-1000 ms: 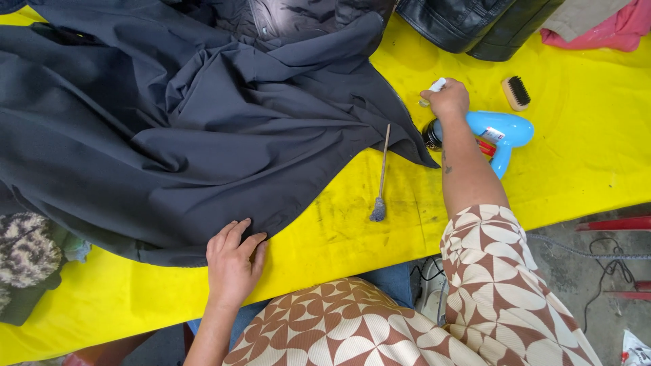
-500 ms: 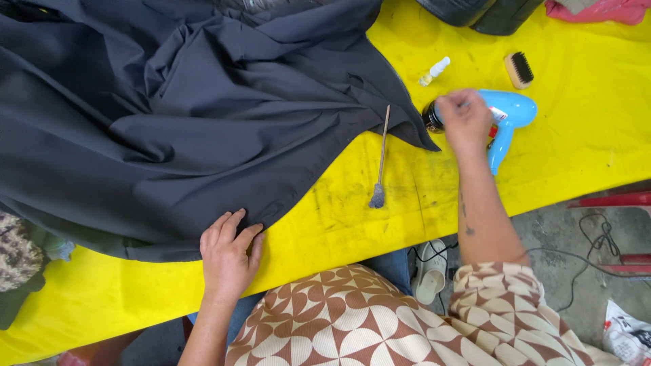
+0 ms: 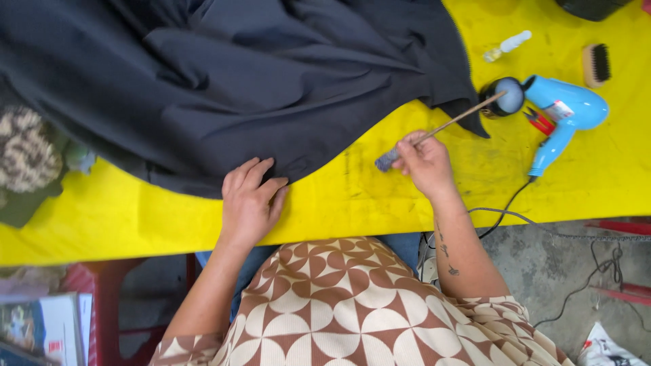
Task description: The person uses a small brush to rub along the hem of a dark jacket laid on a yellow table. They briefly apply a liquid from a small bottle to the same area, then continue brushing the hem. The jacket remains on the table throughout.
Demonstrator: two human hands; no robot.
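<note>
A large dark grey cloth [image 3: 224,88] lies spread over the yellow table [image 3: 122,217]. My left hand [image 3: 249,200] rests flat on the cloth's near edge, fingers apart. My right hand [image 3: 424,161] grips a thin brush [image 3: 451,125] with a long wooden handle and a grey tip; the tip points toward the cloth and the handle slants up to the right, over the table. The brush is lifted just off the yellow surface.
A blue hair dryer [image 3: 563,112] lies at the right, its cord running off the table edge. A small white bottle [image 3: 505,46] and a wooden brush with dark bristles [image 3: 597,64] lie behind it. A mottled fabric bundle [image 3: 27,156] sits at the far left.
My right hand left the hair dryer, moved left and picked up the thin brush that lay on the table. My left hand stayed on the cloth edge.
</note>
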